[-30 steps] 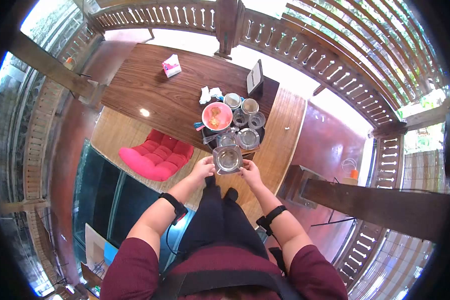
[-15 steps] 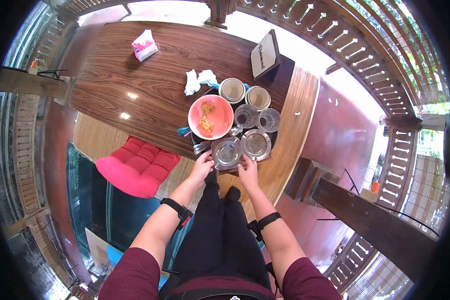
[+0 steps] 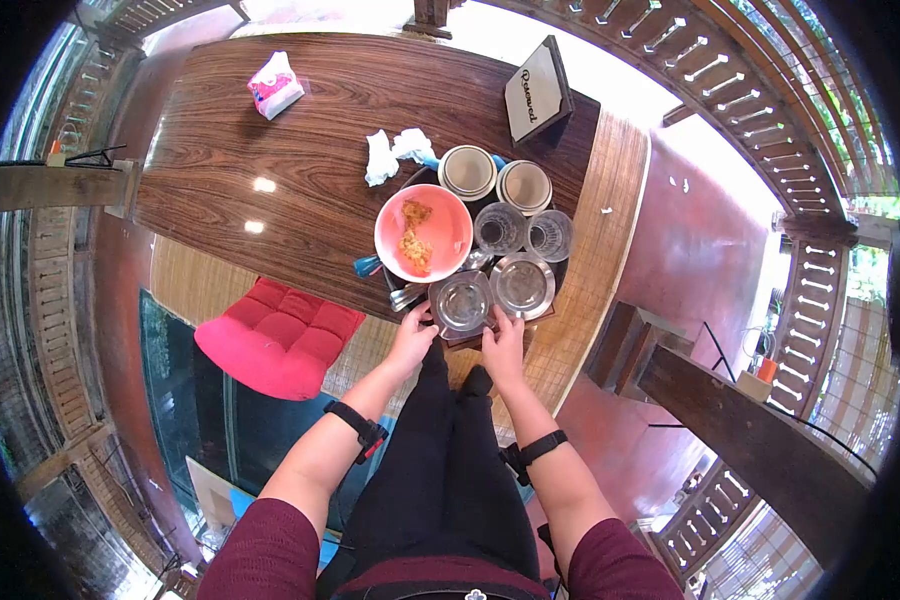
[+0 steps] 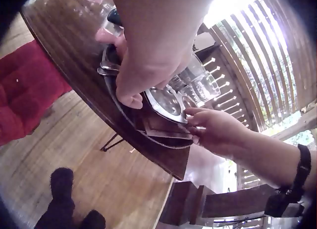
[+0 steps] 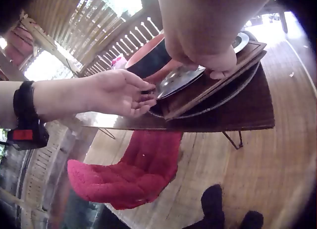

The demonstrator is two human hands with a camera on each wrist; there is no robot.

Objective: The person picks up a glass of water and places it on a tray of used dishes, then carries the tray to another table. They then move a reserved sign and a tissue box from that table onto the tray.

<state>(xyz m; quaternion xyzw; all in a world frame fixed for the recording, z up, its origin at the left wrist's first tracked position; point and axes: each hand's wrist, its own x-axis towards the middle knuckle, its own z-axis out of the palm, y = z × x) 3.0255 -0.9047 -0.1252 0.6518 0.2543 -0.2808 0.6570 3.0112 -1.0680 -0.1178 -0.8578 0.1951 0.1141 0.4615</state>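
A squarish clear glass dish (image 3: 462, 303) lies over the tray's near edge, on a brown wooden board (image 5: 218, 85). My left hand (image 3: 413, 341) pinches its left corner; my right hand (image 3: 503, 346) holds its right corner with thumb and fingers. Beside it sits a round glass dish (image 3: 523, 286). Behind them on the round dark tray (image 4: 120, 106) are a pink bowl (image 3: 450, 228) with food scraps, two clear glasses (image 3: 548, 236), two pale cups (image 3: 468, 172) and spoons (image 3: 406, 296).
Crumpled tissues (image 3: 379, 158) lie left of the cups. A tissue pack (image 3: 275, 86) and a "Reserved" sign (image 3: 536, 92) stand on the dark wooden table (image 3: 220, 130). A red cushioned seat (image 3: 280, 335) is at the left, and a wooden beam (image 3: 760, 450) at the right.
Both hands have moved forward and lowered the square dish from in front of the tray onto its near side. The head view has come closer to the table.
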